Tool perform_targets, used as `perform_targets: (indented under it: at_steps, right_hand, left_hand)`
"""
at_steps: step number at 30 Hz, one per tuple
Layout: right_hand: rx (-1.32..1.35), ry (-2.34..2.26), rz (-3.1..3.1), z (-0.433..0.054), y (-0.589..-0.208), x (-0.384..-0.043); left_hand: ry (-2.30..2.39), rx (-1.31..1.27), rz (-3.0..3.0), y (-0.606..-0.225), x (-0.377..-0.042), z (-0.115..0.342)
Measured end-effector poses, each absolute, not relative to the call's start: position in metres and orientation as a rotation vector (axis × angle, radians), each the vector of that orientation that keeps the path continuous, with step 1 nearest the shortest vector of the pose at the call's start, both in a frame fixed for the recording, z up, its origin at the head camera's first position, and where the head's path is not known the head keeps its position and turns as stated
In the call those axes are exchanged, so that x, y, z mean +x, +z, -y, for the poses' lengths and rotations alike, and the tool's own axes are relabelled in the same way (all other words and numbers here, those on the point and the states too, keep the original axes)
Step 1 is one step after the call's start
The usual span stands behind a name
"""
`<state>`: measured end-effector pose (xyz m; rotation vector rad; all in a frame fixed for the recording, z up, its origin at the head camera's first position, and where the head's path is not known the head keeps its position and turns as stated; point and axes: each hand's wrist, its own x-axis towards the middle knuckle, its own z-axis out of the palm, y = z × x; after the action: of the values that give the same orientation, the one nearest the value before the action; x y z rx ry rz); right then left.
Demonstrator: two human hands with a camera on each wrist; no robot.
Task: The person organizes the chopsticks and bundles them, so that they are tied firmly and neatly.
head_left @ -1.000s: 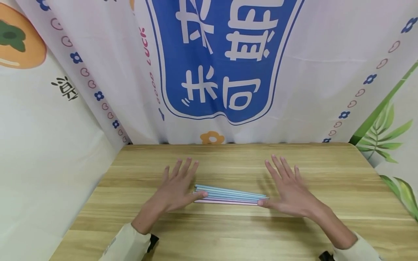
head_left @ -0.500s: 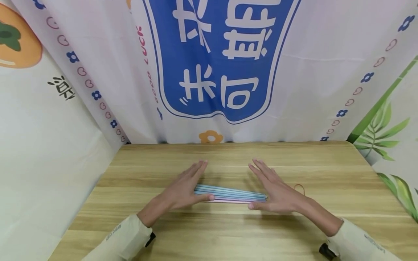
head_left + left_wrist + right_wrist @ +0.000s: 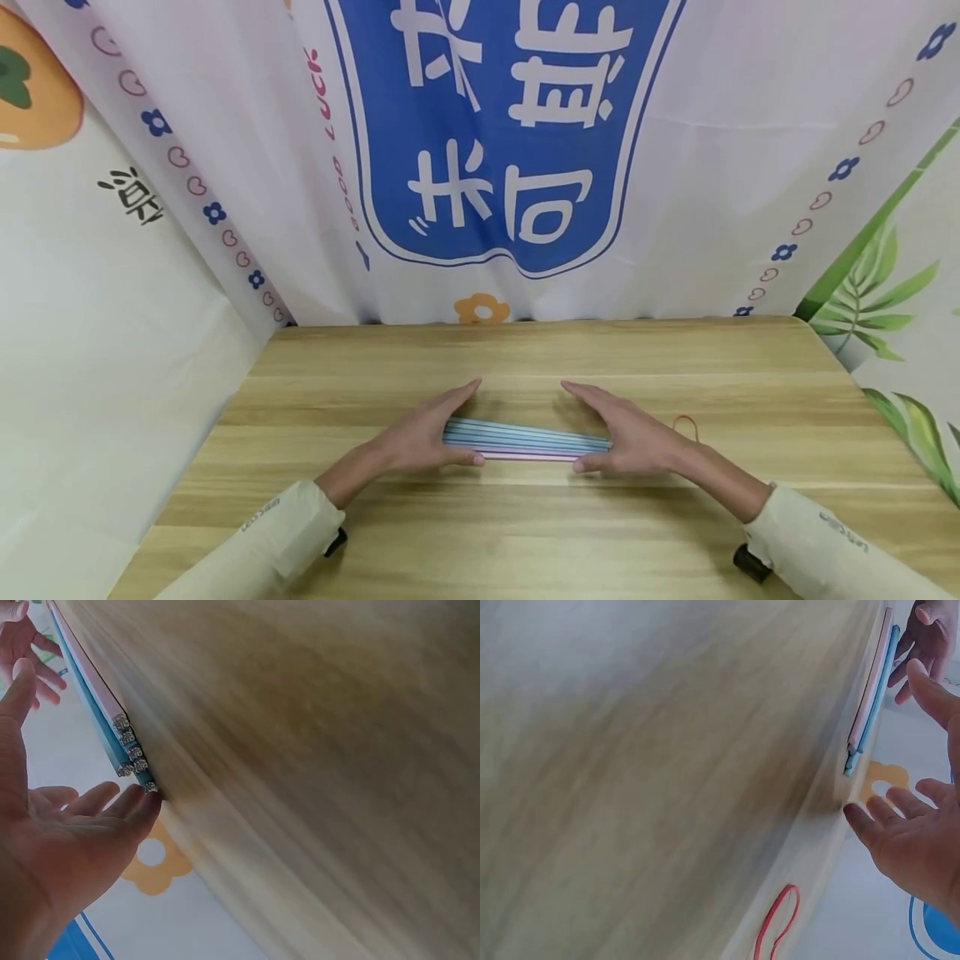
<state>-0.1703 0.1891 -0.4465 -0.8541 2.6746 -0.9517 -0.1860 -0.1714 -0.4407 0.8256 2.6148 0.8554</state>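
A flat row of slim blue and pink sticks (image 3: 525, 442) lies crosswise on the wooden table. Silvery, crinkled ends (image 3: 135, 754) show at one side in the left wrist view. My left hand (image 3: 412, 437) is around the left end, fingers extended beyond the far side and thumb on the near side. Its fingertips are right at the stick ends in the left wrist view. My right hand (image 3: 637, 433) is at the right end in a similar pose, thumb apart from the fingers. In the right wrist view its fingertips lie just short of the sticks (image 3: 870, 697).
A thin red loop like a rubber band (image 3: 763, 926) lies on the table (image 3: 525, 533) beside my right wrist. Behind the table's far edge hangs a printed white curtain (image 3: 720, 208); another printed cloth (image 3: 112, 375) hangs at the left.
Both hands have moved inward from a wide spread and lowered around the two ends of the sticks. Their fingers have drawn together. The red loop has come into sight by the right wrist.
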Motion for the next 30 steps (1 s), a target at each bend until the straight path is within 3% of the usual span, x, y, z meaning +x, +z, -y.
perform_targets:
  at_steps: [30]
  right_hand:
    - [-0.945, -1.007, -2.576, -0.1867, -0.4541, -0.1802]
  left_hand:
    - [0.765, 0.971, -2.656, -0.445, -0.1897, 0.1655]
